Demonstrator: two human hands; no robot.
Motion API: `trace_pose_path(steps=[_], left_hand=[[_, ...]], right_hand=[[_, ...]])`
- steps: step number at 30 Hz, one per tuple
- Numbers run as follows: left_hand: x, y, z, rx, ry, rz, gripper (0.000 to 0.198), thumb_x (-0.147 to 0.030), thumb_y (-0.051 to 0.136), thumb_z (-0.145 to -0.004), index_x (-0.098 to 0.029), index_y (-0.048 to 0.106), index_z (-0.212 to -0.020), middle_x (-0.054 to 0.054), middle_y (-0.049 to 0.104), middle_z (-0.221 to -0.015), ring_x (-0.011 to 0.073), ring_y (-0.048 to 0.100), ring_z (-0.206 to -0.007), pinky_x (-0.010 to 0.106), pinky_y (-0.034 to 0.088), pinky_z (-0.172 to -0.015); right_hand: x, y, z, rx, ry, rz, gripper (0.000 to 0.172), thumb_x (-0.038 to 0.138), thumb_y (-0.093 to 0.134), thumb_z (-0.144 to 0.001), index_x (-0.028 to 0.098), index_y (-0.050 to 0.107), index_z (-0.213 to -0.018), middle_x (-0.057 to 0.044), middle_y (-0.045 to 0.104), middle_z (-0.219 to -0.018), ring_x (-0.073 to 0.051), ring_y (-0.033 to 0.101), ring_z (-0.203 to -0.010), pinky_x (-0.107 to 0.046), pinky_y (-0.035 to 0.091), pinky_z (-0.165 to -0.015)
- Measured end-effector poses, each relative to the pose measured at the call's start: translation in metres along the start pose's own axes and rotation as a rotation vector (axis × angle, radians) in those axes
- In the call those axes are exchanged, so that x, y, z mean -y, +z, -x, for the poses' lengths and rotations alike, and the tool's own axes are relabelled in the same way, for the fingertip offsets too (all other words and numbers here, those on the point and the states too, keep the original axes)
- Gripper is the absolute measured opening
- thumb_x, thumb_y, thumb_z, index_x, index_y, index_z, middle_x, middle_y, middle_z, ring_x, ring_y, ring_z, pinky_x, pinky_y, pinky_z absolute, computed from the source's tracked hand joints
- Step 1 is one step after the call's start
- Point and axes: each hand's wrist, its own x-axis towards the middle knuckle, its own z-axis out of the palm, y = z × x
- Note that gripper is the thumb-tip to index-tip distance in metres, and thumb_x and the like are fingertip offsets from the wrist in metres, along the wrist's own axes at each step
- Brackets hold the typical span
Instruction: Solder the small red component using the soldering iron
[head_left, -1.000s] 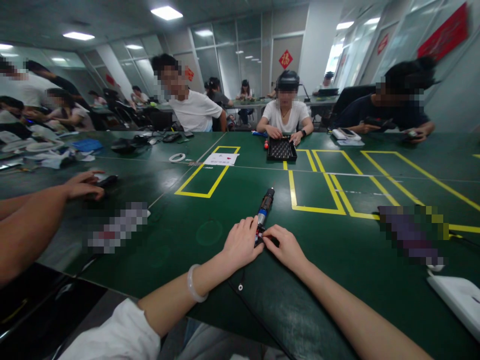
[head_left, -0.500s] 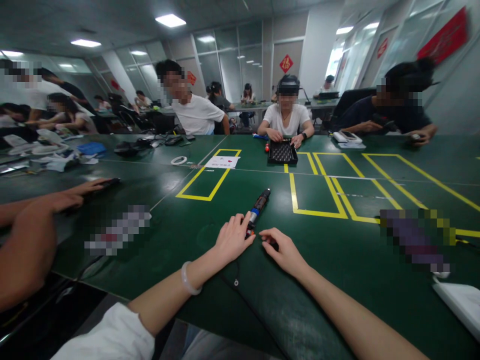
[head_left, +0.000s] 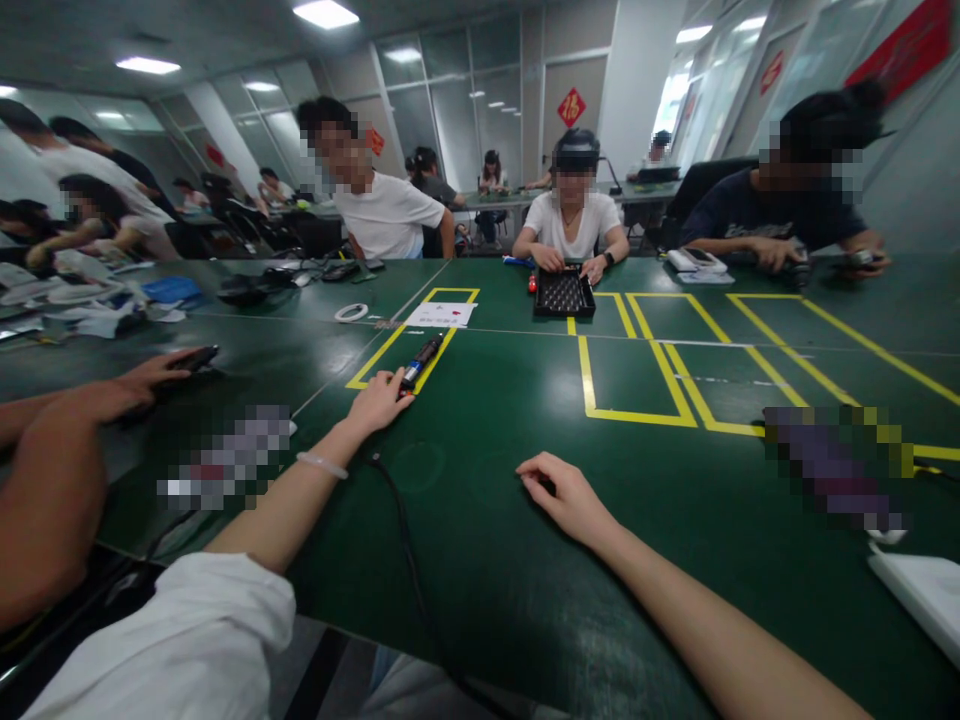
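My left hand (head_left: 377,400) reaches out to the left and forward, fingers closed round the near end of a black and blue electric screwdriver (head_left: 421,361). The tool lies on the green table (head_left: 480,560), across the yellow tape line (head_left: 367,364) of a marked rectangle. Its black cable (head_left: 401,530) trails back toward me. My right hand (head_left: 568,496) rests on the table nearer to me, fingers curled over a small dark thing I cannot make out.
A black tray (head_left: 564,296) sits before a person across the table, with a white sheet (head_left: 442,315) and a white ring (head_left: 352,313) to its left. A co-worker's arm (head_left: 52,450) lies at my left. A white box (head_left: 919,600) sits at the right edge.
My left hand has carried the screwdriver away to the left and forward onto the yellow line, the cable following. My right hand let go of the tool and stayed in place.
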Motion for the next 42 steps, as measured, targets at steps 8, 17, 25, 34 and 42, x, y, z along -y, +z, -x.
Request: trace_pose_path(steps=[8,17,25,34,42], left_hand=[[0.06,0.002,-0.043,0.057,-0.125,-0.041,0.06,-0.045,0.045,-0.091,-0.012,0.033,-0.139,0.018,0.043,-0.132,0.0298,0.047,-0.115,0.035,0.039,-0.092],[0.053,-0.007,-0.03,-0.059,-0.117,-0.123,0.04,-0.038,0.05,-0.087,-0.012,0.052,-0.118,0.014,0.05,-0.122,0.0264,0.053,-0.102,0.032,0.044,-0.082],[-0.028,-0.033,-0.016,-0.153,-0.078,0.294,0.033,-0.036,0.044,-0.09,-0.013,0.058,-0.109,0.012,0.064,-0.104,0.0249,0.06,-0.095,0.035,0.045,-0.083],[-0.163,-0.032,0.086,0.419,0.456,1.156,0.048,-0.038,0.048,-0.09,-0.014,0.051,-0.132,0.005,0.062,-0.092,0.0135,0.056,-0.079,0.028,0.046,-0.076],[-0.172,-0.019,0.099,0.523,0.545,1.193,0.053,-0.036,0.049,-0.092,-0.017,0.041,-0.141,0.001,0.058,-0.082,0.0129,0.054,-0.077,0.026,0.042,-0.074]], right_hand=[[0.003,-0.002,-0.001,0.013,0.002,0.028,0.013,0.015,0.052,-0.09,0.019,0.063,-0.095,-0.004,0.063,-0.086,-0.017,0.059,-0.08,-0.03,0.046,-0.075],[0.001,-0.002,-0.001,0.005,0.006,0.017,0.013,0.016,0.052,-0.09,0.02,0.064,-0.094,-0.004,0.063,-0.086,-0.017,0.06,-0.08,-0.03,0.047,-0.075],[-0.001,-0.001,-0.002,-0.009,0.028,-0.099,0.013,0.018,0.052,-0.09,0.02,0.064,-0.094,-0.003,0.063,-0.086,-0.015,0.061,-0.077,-0.028,0.048,-0.072],[-0.005,-0.004,0.0,-0.098,0.111,-0.312,0.016,0.026,0.058,-0.086,0.019,0.058,-0.101,-0.001,0.062,-0.08,-0.014,0.057,-0.07,-0.026,0.047,-0.066],[-0.007,0.001,-0.001,-0.036,0.055,-0.303,0.009,0.024,0.057,-0.087,0.02,0.057,-0.095,0.0,0.061,-0.078,-0.012,0.056,-0.069,-0.024,0.046,-0.063]])
